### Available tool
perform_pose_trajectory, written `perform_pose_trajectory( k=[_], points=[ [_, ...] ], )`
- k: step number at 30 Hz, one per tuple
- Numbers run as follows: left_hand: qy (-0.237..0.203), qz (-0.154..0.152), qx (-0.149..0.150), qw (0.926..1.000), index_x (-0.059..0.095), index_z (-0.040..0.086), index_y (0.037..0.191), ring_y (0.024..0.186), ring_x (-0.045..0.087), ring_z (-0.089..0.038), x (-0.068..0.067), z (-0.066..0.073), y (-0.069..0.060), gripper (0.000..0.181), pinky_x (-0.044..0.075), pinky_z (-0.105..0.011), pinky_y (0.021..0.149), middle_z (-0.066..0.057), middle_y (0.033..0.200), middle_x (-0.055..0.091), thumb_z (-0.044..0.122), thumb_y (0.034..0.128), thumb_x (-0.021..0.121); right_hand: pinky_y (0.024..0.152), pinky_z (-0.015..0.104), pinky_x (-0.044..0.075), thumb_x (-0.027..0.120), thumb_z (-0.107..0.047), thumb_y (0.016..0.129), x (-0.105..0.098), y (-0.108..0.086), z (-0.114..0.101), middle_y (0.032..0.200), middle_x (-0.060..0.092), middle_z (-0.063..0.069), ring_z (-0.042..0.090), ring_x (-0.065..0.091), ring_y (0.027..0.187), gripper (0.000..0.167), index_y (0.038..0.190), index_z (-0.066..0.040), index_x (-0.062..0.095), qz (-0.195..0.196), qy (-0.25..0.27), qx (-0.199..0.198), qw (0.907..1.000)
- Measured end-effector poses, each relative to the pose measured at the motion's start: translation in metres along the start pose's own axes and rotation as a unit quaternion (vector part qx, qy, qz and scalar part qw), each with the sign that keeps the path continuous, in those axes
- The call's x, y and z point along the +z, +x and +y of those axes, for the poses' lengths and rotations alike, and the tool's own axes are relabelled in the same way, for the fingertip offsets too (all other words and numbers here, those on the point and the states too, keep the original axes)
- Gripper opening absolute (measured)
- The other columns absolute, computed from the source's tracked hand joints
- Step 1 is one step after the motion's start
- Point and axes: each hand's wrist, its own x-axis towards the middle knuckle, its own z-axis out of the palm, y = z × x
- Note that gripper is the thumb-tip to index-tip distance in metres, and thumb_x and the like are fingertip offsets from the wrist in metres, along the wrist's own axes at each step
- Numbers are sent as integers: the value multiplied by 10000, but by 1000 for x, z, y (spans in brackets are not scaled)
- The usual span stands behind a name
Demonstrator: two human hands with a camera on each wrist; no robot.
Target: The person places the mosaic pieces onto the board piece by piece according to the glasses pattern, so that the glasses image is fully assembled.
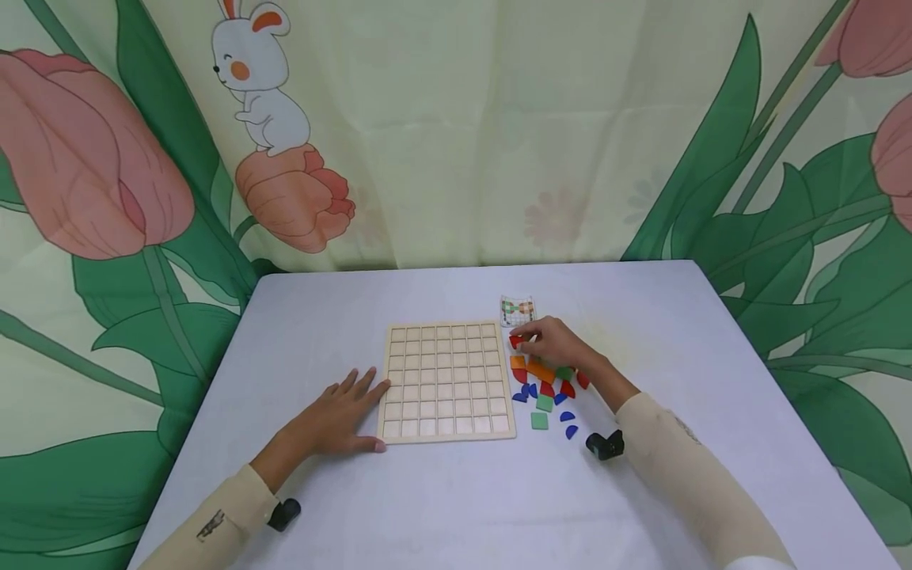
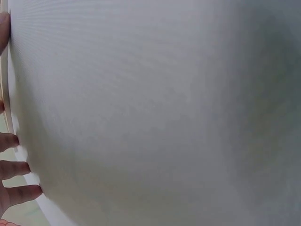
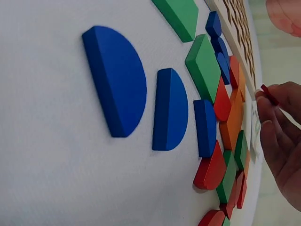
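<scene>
A wooden grid board with bare square cells lies flat on the table. At its left edge rests my left hand, fingers spread, fingertips touching the frame; the left wrist view shows those fingers at the far left. Beyond the board's right edge, my right hand pinches a small red piece between thumb and fingers. In the right wrist view the hand holds that red piece above the table, past the loose pieces.
Loose blocks lie right of the board: green squares, blue half-rounds, orange and red pieces. A small patterned card lies at the board's upper right corner. A printed curtain hangs behind the table.
</scene>
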Motion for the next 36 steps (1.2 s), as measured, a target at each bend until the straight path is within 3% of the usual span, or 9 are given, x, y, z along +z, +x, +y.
perform_pose_trajectory(
  k=[10,19,26,36],
  points=[
    [37,-38,9,10000,277,212,1600,1501,234,-478,1,-1,1,1069,352,-669,1091,-162,1663,225,858,785,521,666,286,569,701,-161,943,8,-1,-1,1010,685,87,210,640,728,350,1290,-115,686,98,304,-170,9993],
    [48,-27,-9,10000,286,199,1597,1492,250,-485,-1,1,0,1057,362,-668,1082,-172,1657,237,821,790,568,669,278,559,702,-142,938,14,-3,-6,1006,705,90,194,629,724,322,1259,-111,708,172,276,-353,9988],
    [42,-31,37,10000,293,194,1595,1486,261,-490,-2,2,-2,1045,373,-670,1071,-179,1653,246,803,797,583,657,272,550,730,-153,922,19,-3,-10,950,701,86,200,628,685,340,1256,-98,702,181,512,-223,9983],
    [35,-88,-12,10000,284,195,1598,1490,254,-488,-4,3,-2,1049,373,-667,1074,-180,1656,235,795,795,596,653,272,537,701,-145,936,24,4,-13,932,690,94,196,618,672,302,1234,-98,703,348,616,-330,9969]
  ],
)
